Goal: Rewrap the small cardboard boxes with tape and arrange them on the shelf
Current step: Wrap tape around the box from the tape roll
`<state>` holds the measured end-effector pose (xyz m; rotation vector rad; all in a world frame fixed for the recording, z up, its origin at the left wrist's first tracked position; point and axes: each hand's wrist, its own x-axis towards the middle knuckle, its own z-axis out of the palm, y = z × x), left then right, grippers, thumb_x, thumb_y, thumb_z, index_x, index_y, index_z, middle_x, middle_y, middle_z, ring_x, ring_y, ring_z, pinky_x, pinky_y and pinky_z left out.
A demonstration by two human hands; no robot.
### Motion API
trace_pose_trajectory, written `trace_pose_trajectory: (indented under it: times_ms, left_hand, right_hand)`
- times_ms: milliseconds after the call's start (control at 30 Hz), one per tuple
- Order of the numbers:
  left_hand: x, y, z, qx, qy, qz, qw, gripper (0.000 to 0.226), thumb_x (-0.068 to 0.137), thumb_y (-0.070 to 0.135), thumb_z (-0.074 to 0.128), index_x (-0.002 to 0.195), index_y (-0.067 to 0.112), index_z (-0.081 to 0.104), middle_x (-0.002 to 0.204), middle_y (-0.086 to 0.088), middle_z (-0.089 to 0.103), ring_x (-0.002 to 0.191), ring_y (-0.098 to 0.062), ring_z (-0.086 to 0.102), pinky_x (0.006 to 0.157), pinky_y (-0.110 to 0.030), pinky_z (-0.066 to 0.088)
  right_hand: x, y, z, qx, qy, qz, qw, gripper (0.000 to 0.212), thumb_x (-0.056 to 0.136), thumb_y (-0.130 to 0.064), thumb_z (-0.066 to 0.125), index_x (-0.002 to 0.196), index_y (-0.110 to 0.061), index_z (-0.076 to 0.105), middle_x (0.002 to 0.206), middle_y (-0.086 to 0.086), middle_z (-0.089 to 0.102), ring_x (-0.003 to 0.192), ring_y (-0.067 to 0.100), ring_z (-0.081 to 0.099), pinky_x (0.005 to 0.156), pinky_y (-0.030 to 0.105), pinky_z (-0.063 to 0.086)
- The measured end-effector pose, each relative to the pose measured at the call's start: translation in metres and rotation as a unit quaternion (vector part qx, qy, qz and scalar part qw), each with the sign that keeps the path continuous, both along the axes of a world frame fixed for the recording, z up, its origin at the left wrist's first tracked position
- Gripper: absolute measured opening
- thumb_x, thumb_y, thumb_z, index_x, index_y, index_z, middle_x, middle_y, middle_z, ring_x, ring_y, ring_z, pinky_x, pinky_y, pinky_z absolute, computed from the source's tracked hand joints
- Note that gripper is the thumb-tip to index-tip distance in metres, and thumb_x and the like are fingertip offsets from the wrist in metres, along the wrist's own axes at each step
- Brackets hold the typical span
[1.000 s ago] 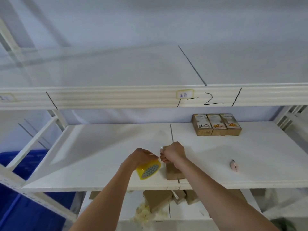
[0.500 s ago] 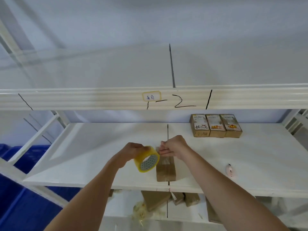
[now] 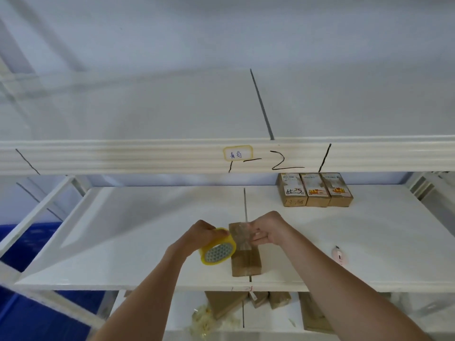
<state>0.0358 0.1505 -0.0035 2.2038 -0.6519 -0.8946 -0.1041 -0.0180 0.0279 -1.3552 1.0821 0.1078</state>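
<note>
A small brown cardboard box lies on the white shelf near its front edge. My left hand grips a yellow roll of clear tape just left of the box. My right hand pinches the pulled-out end of the tape, stretched clear over the box's far half. Three wrapped boxes with printed labels stand side by side at the back right of the shelf.
A small pink cutter lies on the shelf to the right. Below, a lower shelf holds several brown boxes and crumpled tape scraps. The upper shelf beam runs overhead. A blue bin sits at left.
The roll and my right hand have drawn apart, so a strip of tape now spans the box's top. The view has shifted, bringing the whole box into sight.
</note>
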Motion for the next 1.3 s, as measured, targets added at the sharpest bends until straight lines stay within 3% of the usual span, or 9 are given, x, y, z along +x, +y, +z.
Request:
trace_pose_trajectory:
  times_ms: [100,333,400,500,567,800,933,1300]
  left_hand:
    - [0.007,-0.010,-0.002,0.056,-0.034,-0.031,0.997,0.048,0.073,0.061,0.076,0.088,0.015,0.076,0.089,-0.003,0.073,0.085,-0.018,0.071,0.073,-0.030,0.055]
    - [0.021,-0.008,-0.009,0.157,-0.111,-0.071,0.979,0.056,0.067,0.069,0.071,0.095,0.020,0.068,0.090,-0.001,0.069,0.080,-0.016,0.068,0.075,-0.030,0.057]
    - [0.023,-0.010,-0.011,0.167,-0.109,-0.079,0.977,0.060,0.064,0.072,0.071,0.096,0.021,0.068,0.087,0.002,0.068,0.079,-0.014,0.068,0.074,-0.029,0.057]
    - [0.020,-0.018,-0.009,0.176,-0.111,-0.081,0.975,0.075,0.054,0.078,0.068,0.100,0.019,0.066,0.089,0.000,0.067,0.081,-0.016,0.068,0.079,-0.033,0.060]
    - [0.017,-0.022,-0.009,0.181,-0.118,-0.076,0.973,0.082,0.049,0.083,0.066,0.100,0.019,0.064,0.090,0.000,0.067,0.081,-0.018,0.068,0.079,-0.034,0.060]
    - [0.013,-0.029,-0.011,0.218,-0.217,-0.087,0.948,0.069,0.065,0.080,0.067,0.101,0.022,0.058,0.094,0.002,0.065,0.086,-0.019,0.066,0.078,-0.031,0.054]
    - [0.014,-0.034,-0.012,0.227,-0.223,-0.099,0.943,0.068,0.067,0.080,0.068,0.100,0.022,0.057,0.093,0.003,0.063,0.085,-0.019,0.064,0.075,-0.030,0.051]
    - [0.021,-0.037,-0.014,0.238,-0.253,-0.130,0.928,0.075,0.069,0.080,0.068,0.111,0.019,0.064,0.100,0.001,0.068,0.090,-0.021,0.066,0.087,-0.033,0.055]
  right_hand:
    - [0.006,-0.003,-0.003,-0.038,0.011,-0.038,0.999,0.019,0.089,0.007,0.067,0.106,0.015,0.061,0.099,0.029,0.071,0.085,0.040,0.073,0.071,0.044,0.063]
    - [0.007,-0.003,0.002,-0.023,-0.006,-0.046,0.999,0.020,0.096,-0.007,0.066,0.083,0.005,0.058,0.108,0.025,0.068,0.108,0.037,0.069,0.091,0.038,0.057]
    - [0.005,-0.005,-0.005,-0.026,0.003,-0.059,0.998,0.019,0.098,-0.006,0.063,0.083,0.004,0.057,0.114,0.027,0.067,0.110,0.038,0.068,0.089,0.036,0.057]
    - [-0.002,-0.010,-0.022,-0.047,0.012,-0.097,0.994,0.012,0.095,0.000,0.064,0.097,0.012,0.062,0.105,0.028,0.071,0.087,0.035,0.073,0.068,0.033,0.062]
    - [-0.006,-0.012,-0.031,-0.089,0.037,-0.111,0.989,0.014,0.089,-0.002,0.072,0.094,0.010,0.065,0.092,0.024,0.074,0.077,0.029,0.075,0.070,0.038,0.064]
    - [-0.005,-0.002,-0.047,-0.114,0.076,-0.134,0.981,0.019,0.083,-0.008,0.081,0.083,0.004,0.067,0.082,0.016,0.074,0.069,0.026,0.075,0.067,0.042,0.064]
    - [-0.003,-0.006,-0.052,-0.113,0.079,-0.138,0.981,0.015,0.085,-0.003,0.078,0.084,0.003,0.064,0.084,0.015,0.074,0.065,0.024,0.076,0.072,0.043,0.064]
    - [-0.006,-0.009,-0.063,-0.083,0.083,-0.138,0.983,0.021,0.083,-0.008,0.081,0.090,0.005,0.067,0.086,0.015,0.074,0.073,0.024,0.075,0.074,0.041,0.064]
